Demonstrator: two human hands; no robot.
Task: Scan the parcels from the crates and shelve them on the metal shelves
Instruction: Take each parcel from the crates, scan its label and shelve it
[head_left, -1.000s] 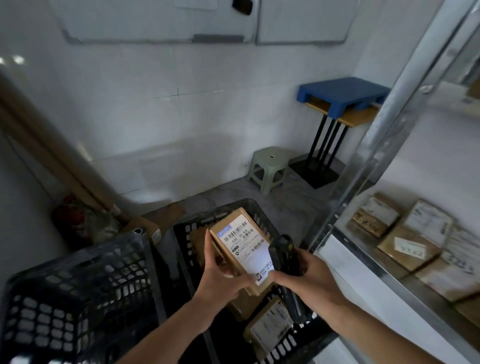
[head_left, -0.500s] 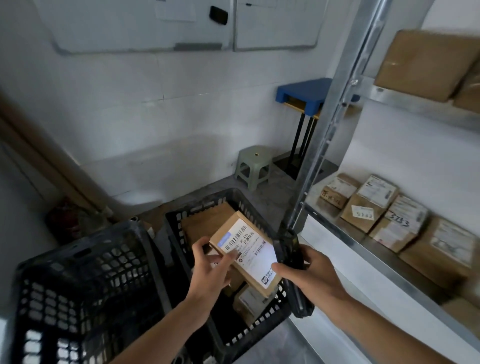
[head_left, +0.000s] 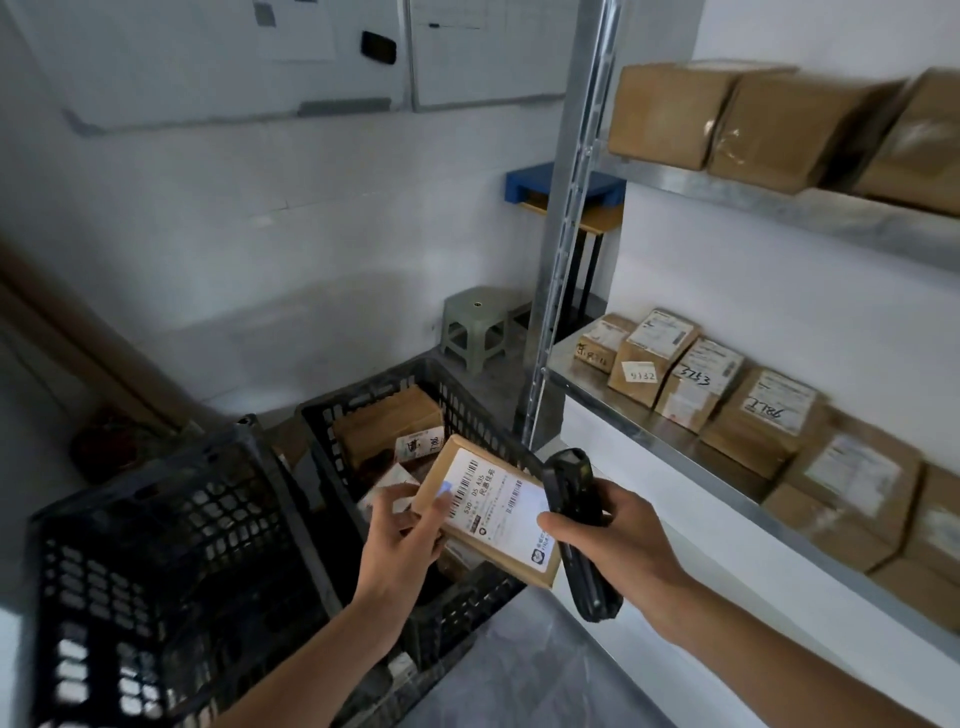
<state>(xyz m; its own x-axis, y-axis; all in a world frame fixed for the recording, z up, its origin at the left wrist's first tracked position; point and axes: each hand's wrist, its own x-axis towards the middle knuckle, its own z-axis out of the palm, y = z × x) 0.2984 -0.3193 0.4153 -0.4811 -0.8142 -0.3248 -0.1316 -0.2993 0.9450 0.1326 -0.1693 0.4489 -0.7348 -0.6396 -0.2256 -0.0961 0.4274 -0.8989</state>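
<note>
The left hand (head_left: 402, 535) pinches a flat cardboard parcel (head_left: 488, 512) by its near-left edge, thumb on the label and fingers beneath, tilting the white shipping label up toward the face so the barcodes lie open to a reader. The right hand (head_left: 618, 540) is wrapped round a black handheld scanner (head_left: 576, 525), which touches the parcel's right edge, its head pointing away and up; a pale bluish spot on the label near the left thumb is probably the scan light, so the scan looks to be under way. Directly under the parcel sits a black plastic crate (head_left: 457, 415) holding more brown parcels; a second black crate (head_left: 156, 545) stands just left of the parcel. Right of the parcel runs the metal shelf (head_left: 675, 447), its row of labelled boxes (head_left: 691, 384) numbered by hand. Beyond the parcel, a green plastic stool (head_left: 480, 327) stands by the wall.
</note>
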